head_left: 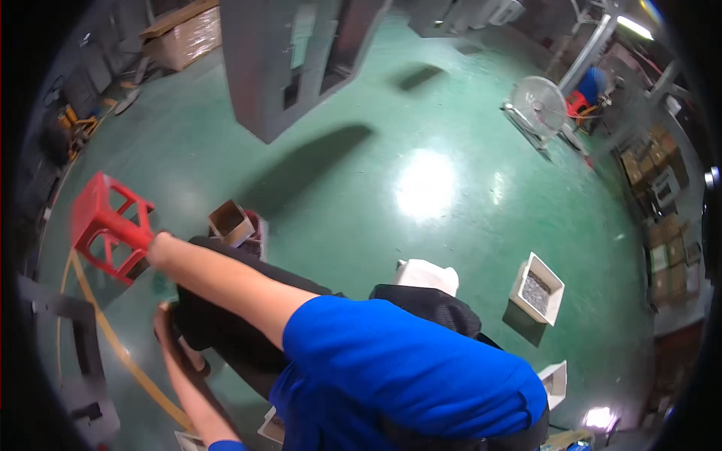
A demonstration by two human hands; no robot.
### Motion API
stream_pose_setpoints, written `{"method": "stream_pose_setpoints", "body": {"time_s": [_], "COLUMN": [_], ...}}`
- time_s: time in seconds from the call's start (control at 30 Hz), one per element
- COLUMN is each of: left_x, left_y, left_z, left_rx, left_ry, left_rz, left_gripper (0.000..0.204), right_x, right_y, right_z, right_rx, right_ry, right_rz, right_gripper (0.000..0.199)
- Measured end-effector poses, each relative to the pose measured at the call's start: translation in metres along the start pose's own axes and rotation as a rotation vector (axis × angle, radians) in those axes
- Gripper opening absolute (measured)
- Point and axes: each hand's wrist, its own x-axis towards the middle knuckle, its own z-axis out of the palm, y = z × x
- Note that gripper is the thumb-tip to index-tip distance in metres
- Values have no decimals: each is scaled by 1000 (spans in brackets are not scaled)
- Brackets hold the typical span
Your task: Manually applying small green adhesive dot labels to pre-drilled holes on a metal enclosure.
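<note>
My right arm, in a blue sleeve, stretches across to the left. Its hand, my right hand (158,246), grips a red plastic stool (96,210) by the side nearest me; the fingers are mostly hidden. The stool is tilted, with its legs and openings showing. Lower down, beside my dark trouser leg (226,323), is my left hand (163,319). It is small and blurred, so its fingers cannot be made out.
A cardboard box (230,222) sits by a reddish container (259,237). A white stool (427,275) stands near my other leg. White trays of small parts (555,297) lie to the right. Ahead are a large grey cabinet (274,83) and a floor fan (538,107).
</note>
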Motion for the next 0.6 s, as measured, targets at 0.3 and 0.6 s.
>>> {"method": "stream_pose_setpoints", "body": {"time_s": [0.3,0.6], "left_x": [-13,5], "left_y": [174,190], "left_z": [-47,-20], "left_rx": [321,235], "left_ry": [-142,33], "left_rz": [-547,-592], "left_gripper": [36,17], "right_x": [1,1], "right_y": [46,80], "right_z": [34,9], "right_rx": [82,138], "right_ry": [-69,-346], "right_rz": [-4,120], "right_gripper": [16,23]}}
